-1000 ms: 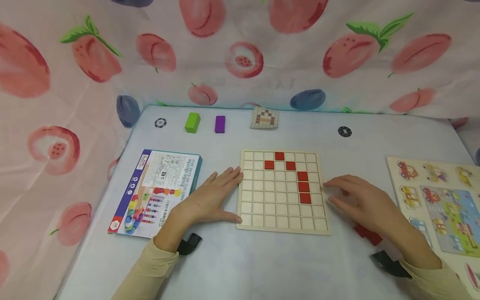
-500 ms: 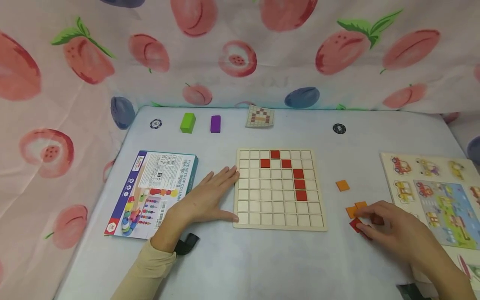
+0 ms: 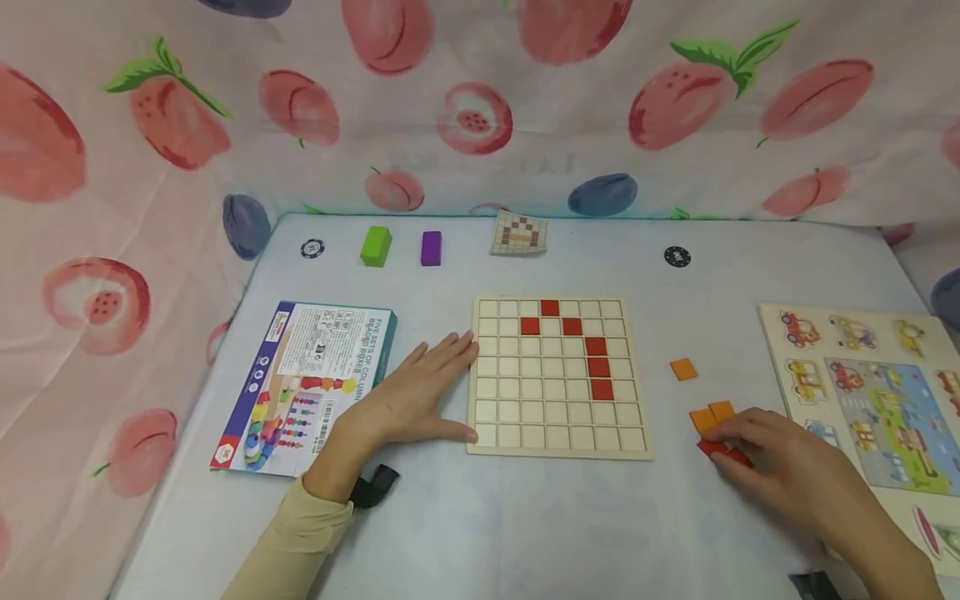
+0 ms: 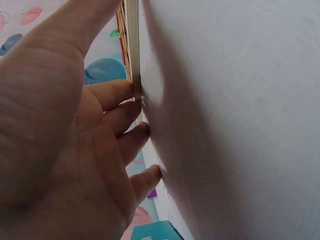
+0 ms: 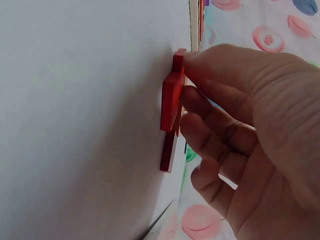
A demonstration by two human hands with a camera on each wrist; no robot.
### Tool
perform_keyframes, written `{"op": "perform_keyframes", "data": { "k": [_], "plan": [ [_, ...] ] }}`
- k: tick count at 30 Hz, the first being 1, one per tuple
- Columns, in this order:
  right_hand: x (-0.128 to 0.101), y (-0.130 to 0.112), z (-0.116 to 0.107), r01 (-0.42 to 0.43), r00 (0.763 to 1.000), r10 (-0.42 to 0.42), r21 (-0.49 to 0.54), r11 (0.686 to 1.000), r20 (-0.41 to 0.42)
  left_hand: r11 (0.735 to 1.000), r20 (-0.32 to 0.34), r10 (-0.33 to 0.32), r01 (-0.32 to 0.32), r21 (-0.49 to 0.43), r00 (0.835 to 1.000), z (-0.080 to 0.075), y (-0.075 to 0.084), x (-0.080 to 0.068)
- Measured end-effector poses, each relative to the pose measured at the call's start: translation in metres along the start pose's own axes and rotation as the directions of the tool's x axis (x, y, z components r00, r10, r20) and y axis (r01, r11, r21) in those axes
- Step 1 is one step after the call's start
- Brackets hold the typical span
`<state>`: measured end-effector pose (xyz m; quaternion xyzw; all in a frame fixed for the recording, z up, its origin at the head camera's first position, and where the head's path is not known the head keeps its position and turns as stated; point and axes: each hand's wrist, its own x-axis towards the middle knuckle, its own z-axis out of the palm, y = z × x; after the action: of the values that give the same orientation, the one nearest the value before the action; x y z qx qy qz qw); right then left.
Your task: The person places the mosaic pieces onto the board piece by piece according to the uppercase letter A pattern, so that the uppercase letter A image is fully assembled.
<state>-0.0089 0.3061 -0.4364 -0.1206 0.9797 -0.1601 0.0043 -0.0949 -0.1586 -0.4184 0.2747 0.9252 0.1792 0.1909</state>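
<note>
A wooden grid board [image 3: 553, 390] lies flat mid-table, with several red square tiles [image 3: 598, 367] in its cells forming a bent line. My left hand [image 3: 420, 396] rests at the board's left edge, thumb and fingers spread straight; in the left wrist view its fingertips touch the edge and the cloth. To the board's right, my right hand [image 3: 798, 467] pinches a red tile [image 3: 710, 448] between thumb and forefinger. More red tiles [image 5: 171, 97] sit under and beside those fingertips in the right wrist view. Orange tiles [image 3: 702, 420] lie right beside the hand, partly touching each other.
A cardboard toy box [image 3: 318, 367] lies left of the board. Along the back stand a green block [image 3: 376, 247], a purple block [image 3: 431, 248], a pattern card [image 3: 519, 233] and two poker chips, one black [image 3: 677, 257]. A vehicle puzzle board [image 3: 817, 400] lies at right.
My right hand has moved from beside the board down and right to the loose tiles, where its fingers closed on a red one. The left hand stays at the board.
</note>
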Motion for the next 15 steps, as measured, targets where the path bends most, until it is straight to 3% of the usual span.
{"op": "perform_keyframes", "data": {
  "k": [15],
  "plan": [
    [-0.0009,-0.0021,0.0040,0.007,0.999,-0.008,0.012,1.000,0.034,1.000,0.005,-0.004,0.004,-0.006,1.000,0.0010,-0.0004,0.0008]
  ]
}}
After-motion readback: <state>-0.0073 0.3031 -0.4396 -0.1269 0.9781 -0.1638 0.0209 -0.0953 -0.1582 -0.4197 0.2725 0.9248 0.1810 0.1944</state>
